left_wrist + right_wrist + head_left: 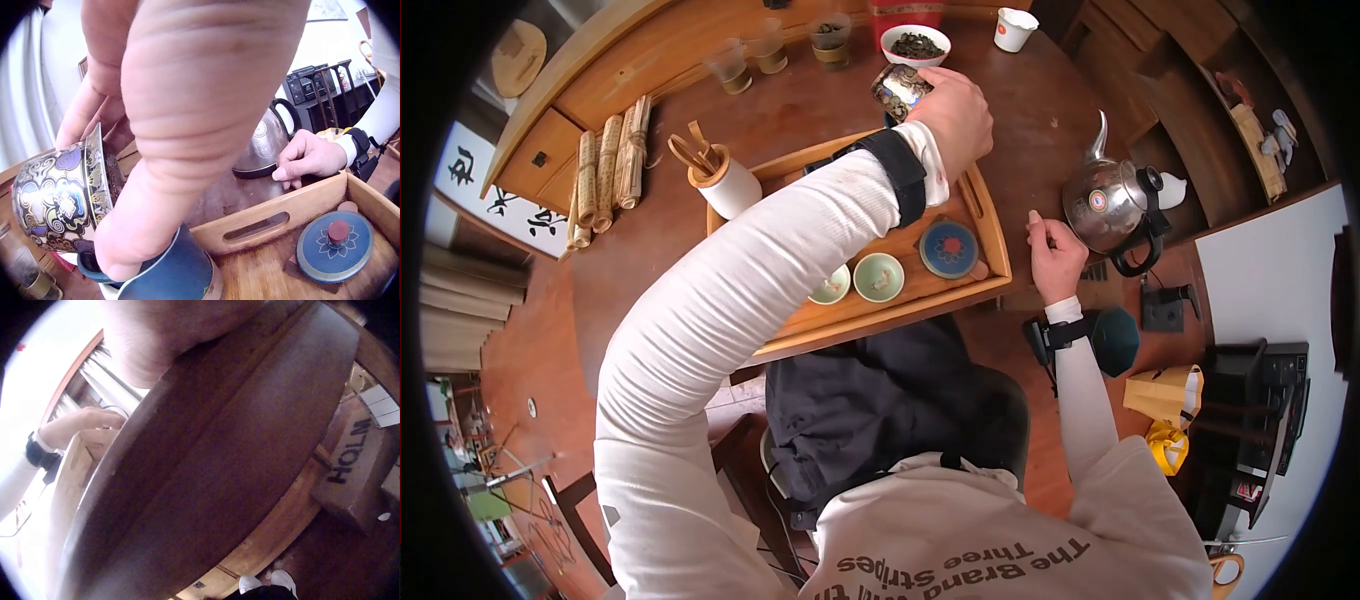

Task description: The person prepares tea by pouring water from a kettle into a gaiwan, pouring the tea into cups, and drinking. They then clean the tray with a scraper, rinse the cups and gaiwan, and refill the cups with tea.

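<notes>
My left hand (955,115) holds a patterned metallic cup (898,92) on its side above the tray's far edge. In the left wrist view, the cup's mouth faces the fingers, over the rim of a blue pot (167,274), and a fingertip reaches down at that rim. The wrist and sleeve hide most of the pot in the head view. A blue lid (948,248) with a flower pattern and red knob lies on the wooden tray (992,235). My right hand (1057,262) rests at the table's edge beside the steel kettle (1098,205), fingers loosely curled, holding nothing.
Two pale green cups (878,277) sit on the tray near me. A white holder (730,190) with wooden tools stands at its left. Behind are a white bowl of dark tea leaves (916,46), several glasses and a paper cup (1014,30). Bamboo scrolls (610,170) lie left.
</notes>
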A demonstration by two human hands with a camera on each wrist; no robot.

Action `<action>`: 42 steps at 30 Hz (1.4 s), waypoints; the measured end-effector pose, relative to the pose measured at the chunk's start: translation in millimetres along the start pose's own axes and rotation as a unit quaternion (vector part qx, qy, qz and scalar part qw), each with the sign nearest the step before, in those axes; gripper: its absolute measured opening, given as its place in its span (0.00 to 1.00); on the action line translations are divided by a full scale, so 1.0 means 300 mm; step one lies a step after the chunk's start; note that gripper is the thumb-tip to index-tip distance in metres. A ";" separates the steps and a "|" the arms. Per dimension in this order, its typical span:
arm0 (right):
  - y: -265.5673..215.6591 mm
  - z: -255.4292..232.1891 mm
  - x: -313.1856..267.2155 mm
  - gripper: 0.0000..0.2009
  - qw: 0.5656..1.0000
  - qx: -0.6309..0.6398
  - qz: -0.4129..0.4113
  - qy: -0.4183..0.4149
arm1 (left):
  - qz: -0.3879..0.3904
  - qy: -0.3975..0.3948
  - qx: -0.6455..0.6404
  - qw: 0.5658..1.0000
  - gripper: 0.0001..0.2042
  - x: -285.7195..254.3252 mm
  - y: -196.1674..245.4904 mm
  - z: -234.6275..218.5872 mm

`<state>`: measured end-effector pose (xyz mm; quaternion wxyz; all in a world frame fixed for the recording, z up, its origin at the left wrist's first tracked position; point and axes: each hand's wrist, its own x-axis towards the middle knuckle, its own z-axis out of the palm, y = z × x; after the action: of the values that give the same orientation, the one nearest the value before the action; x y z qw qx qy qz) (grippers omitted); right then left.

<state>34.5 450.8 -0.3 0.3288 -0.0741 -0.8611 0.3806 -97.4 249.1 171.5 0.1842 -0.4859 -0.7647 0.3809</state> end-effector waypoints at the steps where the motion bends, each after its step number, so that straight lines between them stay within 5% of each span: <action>1: 0.003 -0.001 -0.005 0.11 1.000 0.003 0.000 0.000 | -0.003 0.000 -0.007 1.000 0.14 0.000 0.005 0.003; 42: 0.005 0.005 -0.006 0.10 1.000 0.008 0.006 0.003 | -0.037 0.033 0.026 0.998 0.14 0.005 0.024 0.032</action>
<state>35.0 450.3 -2.9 0.3300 -0.0776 -0.8564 0.3895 -100.1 248.1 159.7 0.2356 -0.4648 -0.7654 0.3777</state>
